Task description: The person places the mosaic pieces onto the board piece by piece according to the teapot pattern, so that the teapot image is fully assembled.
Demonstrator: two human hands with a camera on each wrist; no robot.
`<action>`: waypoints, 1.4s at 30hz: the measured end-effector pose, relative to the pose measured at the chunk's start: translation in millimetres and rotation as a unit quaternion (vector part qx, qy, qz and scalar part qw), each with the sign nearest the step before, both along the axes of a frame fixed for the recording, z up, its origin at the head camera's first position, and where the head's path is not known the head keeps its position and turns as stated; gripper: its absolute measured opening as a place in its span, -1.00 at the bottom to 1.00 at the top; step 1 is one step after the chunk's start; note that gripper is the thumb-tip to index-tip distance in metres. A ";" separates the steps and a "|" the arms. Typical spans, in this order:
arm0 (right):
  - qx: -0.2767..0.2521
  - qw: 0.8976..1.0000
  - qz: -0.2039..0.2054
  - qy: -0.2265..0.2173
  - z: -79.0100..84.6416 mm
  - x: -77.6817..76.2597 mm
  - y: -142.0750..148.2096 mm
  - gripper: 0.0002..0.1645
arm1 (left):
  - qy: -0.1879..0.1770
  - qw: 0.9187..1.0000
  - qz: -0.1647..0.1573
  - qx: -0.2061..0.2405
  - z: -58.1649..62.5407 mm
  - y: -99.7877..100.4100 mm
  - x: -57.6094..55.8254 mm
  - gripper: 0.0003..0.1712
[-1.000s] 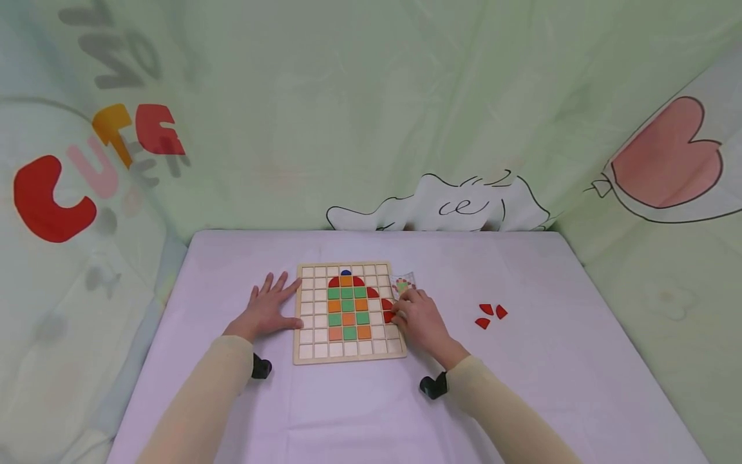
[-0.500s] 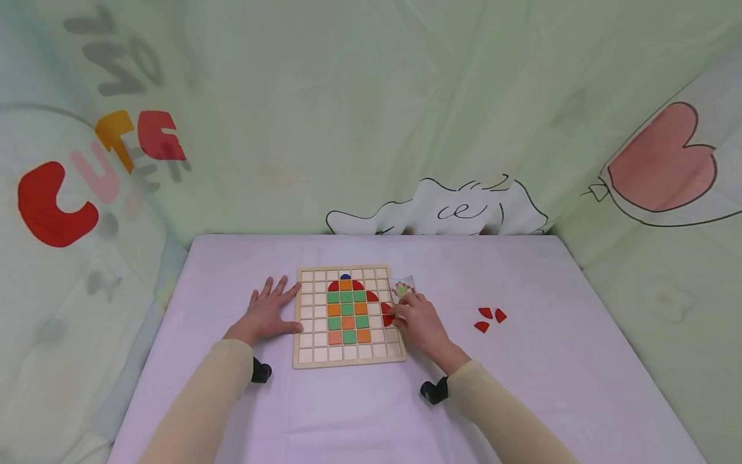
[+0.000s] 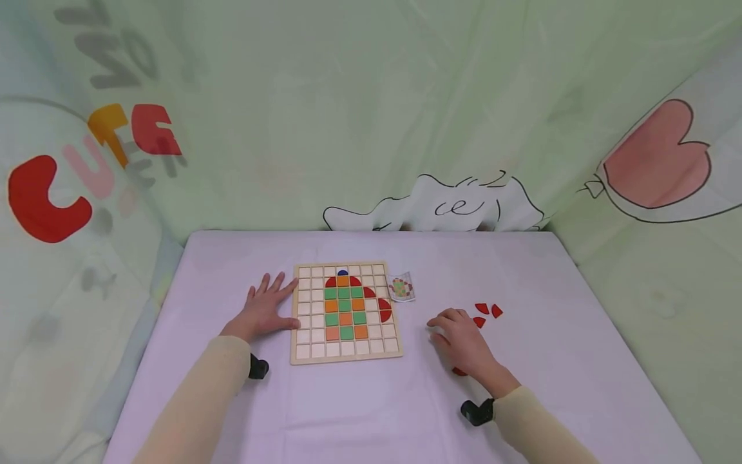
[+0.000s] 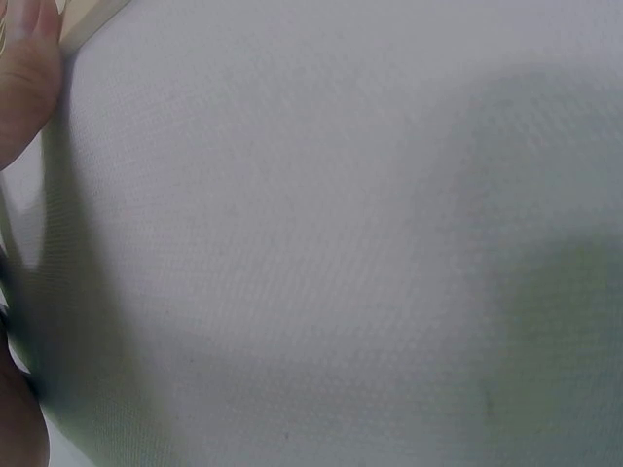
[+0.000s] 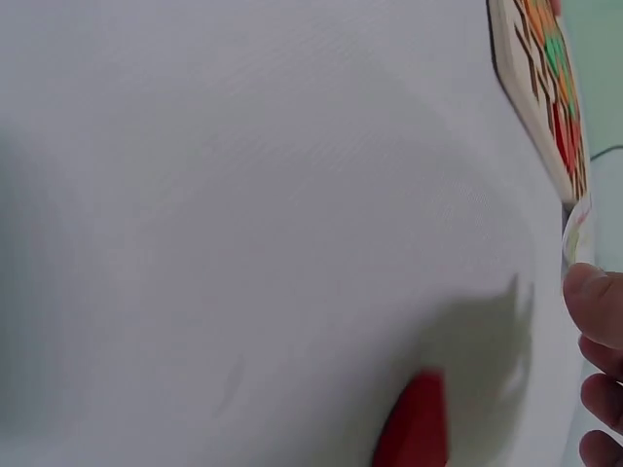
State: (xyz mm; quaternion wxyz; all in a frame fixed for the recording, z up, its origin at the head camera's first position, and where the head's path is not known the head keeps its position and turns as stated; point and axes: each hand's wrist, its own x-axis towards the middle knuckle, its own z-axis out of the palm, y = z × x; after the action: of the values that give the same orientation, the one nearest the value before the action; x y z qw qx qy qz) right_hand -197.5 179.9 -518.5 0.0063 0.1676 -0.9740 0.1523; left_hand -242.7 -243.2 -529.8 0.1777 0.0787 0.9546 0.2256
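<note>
A wooden grid board (image 3: 346, 358) holds a pattern of green, orange and red tiles with a blue one on top. My left hand (image 3: 261, 314) has its fingers spread, with thumb and fingertips at the board's left edge. Two red quarter-round tiles (image 3: 385, 310) sit together near the right edge of the grid. Over the cloth to the right of the board is my right hand (image 3: 464, 341), fingers loosely bent and nothing held. One loose red tile (image 5: 414, 428) lies under that hand, mostly hidden in the head view.
Three more red quarter-round tiles (image 3: 481, 309) lie just beyond the right hand. A small picture card (image 3: 401, 287) with a similar coloured pattern rests against the board's right side. The pale cloth-covered table (image 3: 348, 412) meets a printed fabric backdrop (image 3: 371, 129).
My right hand has left the red tiles at the board's right edge and moved right, toward the loose red tiles. The picture card shows fully now. My left hand stays in place.
</note>
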 end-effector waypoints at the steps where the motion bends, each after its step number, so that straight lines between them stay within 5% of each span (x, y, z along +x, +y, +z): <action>1: 0.002 1.000 -0.002 0.002 -1.5 3.1 6.2 -0.72 | -0.002 1.000 0.000 0.000 -0.8 0.1 -0.1 0.20; 10: -0.009 1.000 -0.021 0.001 -5.2 26.8 45.0 -0.74 | -0.013 1.000 0.002 0.002 0.4 0.5 0.5 0.20; 25: -0.027 0.997 -0.068 -0.020 -17.9 60.1 59.8 -0.64 | -0.012 1.000 -0.001 -0.001 0.8 -0.4 -3.3 0.20; 42: -0.032 0.999 -0.020 0.003 -19.1 43.2 39.8 -0.69 | -0.010 1.000 0.003 0.000 2.0 0.3 -1.7 0.21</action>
State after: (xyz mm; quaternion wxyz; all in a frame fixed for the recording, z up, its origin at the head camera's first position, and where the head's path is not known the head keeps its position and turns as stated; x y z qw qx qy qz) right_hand -154.3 219.7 -537.6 0.0176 0.1478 -0.9718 0.1829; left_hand -244.4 -243.0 -527.8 0.1871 0.0737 0.9530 0.2265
